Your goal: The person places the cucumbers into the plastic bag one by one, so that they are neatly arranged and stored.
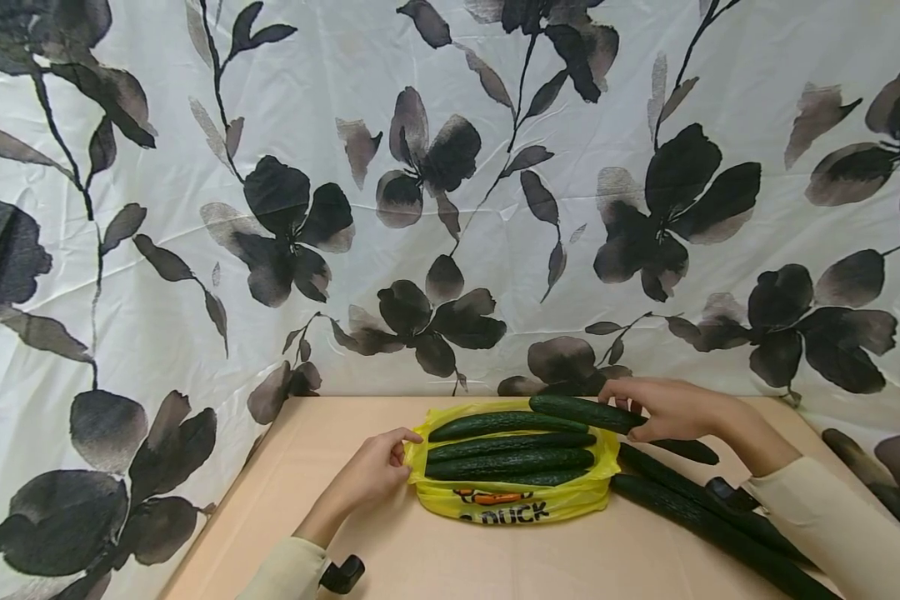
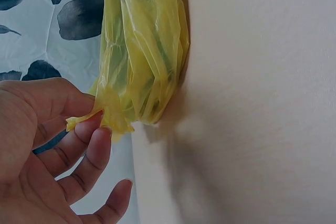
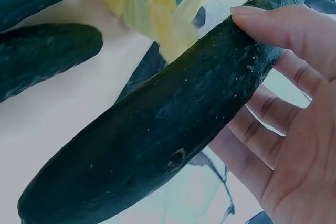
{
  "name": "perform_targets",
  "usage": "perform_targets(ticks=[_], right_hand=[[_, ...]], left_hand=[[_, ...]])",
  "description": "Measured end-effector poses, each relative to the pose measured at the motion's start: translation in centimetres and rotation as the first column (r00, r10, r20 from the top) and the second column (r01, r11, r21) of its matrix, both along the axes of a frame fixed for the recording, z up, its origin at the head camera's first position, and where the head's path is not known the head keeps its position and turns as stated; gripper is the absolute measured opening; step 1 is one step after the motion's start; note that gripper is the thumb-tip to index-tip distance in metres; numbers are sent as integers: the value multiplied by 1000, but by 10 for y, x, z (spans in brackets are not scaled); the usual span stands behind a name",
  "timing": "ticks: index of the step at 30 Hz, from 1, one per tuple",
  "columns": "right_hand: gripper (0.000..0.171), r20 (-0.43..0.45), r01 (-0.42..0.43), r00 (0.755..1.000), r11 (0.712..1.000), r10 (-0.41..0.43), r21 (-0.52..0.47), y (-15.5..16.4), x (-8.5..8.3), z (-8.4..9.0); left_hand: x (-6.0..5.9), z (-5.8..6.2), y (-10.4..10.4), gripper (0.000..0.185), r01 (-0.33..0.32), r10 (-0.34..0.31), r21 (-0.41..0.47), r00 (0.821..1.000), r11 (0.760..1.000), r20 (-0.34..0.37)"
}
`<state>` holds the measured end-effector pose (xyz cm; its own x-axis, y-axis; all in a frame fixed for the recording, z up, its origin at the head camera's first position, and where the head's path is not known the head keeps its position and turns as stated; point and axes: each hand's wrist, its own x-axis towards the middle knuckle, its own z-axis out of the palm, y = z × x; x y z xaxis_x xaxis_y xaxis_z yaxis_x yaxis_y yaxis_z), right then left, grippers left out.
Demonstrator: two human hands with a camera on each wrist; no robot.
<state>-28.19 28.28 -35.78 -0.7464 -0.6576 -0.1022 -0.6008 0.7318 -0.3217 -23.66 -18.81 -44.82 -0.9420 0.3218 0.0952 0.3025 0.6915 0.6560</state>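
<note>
Packing step, I'd judge: cucumbers going into the yellow bag (image 1: 513,497) at lower center of the head view, on the table (image 1: 390,550). My left hand (image 1: 378,468) pinches the bag's left rim between thumb and fingertips; the left wrist view shows the plastic corner caught at the fingers (image 2: 86,129), so the mouth is held open. My right hand (image 1: 671,408) grips the held cucumber (image 1: 587,412), fingers curled around its right end, thumb over the top in the right wrist view. That cucumber sits above the bag's upper right edge, its left end over the pile. 4 cucumbers in the bag (image 1: 510,446) already lie lengthwise, side by side. Loose cucumbers (image 1: 690,508) wait on the table at lower right, about 3, just beside the bag. Floral curtain (image 1: 450,192) fills the background.

Next move, as I read it: lower the held cucumber parallel to the others, keep the rim pinched so plastic doesn't fold under, then release.
</note>
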Motion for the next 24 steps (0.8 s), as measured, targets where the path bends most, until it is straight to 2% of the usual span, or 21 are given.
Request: perform_targets(ticks=[24], right_hand=[[52,-6,-112,994,994,112,20,-44,-19,-1]], left_hand=[[-5,-3,4,45,-26,26,2,1000,1000,16]])
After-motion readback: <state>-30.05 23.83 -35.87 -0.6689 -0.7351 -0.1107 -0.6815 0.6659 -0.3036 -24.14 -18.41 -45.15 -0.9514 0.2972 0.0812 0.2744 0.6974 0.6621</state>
